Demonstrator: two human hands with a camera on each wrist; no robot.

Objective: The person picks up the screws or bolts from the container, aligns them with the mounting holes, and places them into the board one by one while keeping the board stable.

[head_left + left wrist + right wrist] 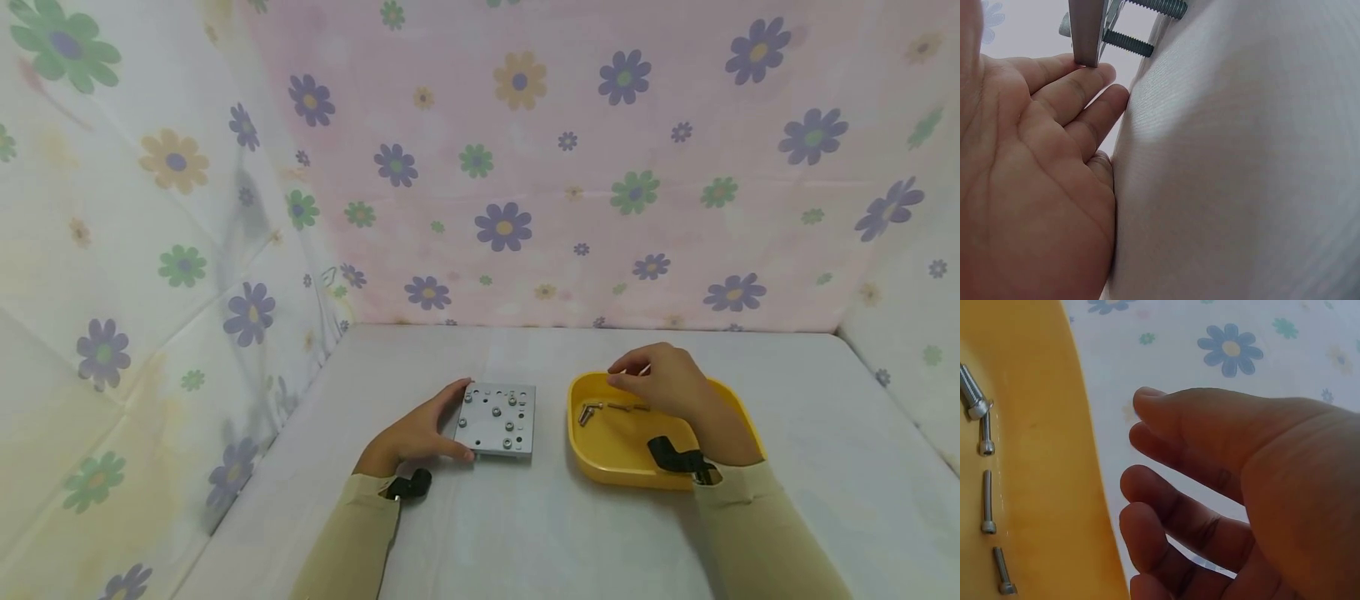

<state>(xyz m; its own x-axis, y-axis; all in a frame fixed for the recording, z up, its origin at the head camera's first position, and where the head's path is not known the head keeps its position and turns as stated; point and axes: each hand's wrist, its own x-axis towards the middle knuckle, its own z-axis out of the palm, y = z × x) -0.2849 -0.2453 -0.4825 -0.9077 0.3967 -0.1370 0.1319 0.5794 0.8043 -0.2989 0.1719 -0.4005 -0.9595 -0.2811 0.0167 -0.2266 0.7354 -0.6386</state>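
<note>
A silvery metal plate (486,435) with holes and several socket-head bolts (497,412) sits on the table left of centre. My left hand (420,432) holds it by the left side, thumb at the near corner and fingers at the far one. In the left wrist view, threaded bolt shanks (1129,44) stick out below the plate (1087,31). Over the yellow tray (607,467) hovers my right hand (670,382), its fingers loosely bent with nothing visible between them. Several loose socket-head screws (987,503) lie in the tray.
A white cloth covers the table (480,533). Flower-patterned curtains (450,167) hang behind it and at both sides. The tray's raised rim stands a short way right of the plate. Dark wrist cameras (411,484) are strapped at both sleeves.
</note>
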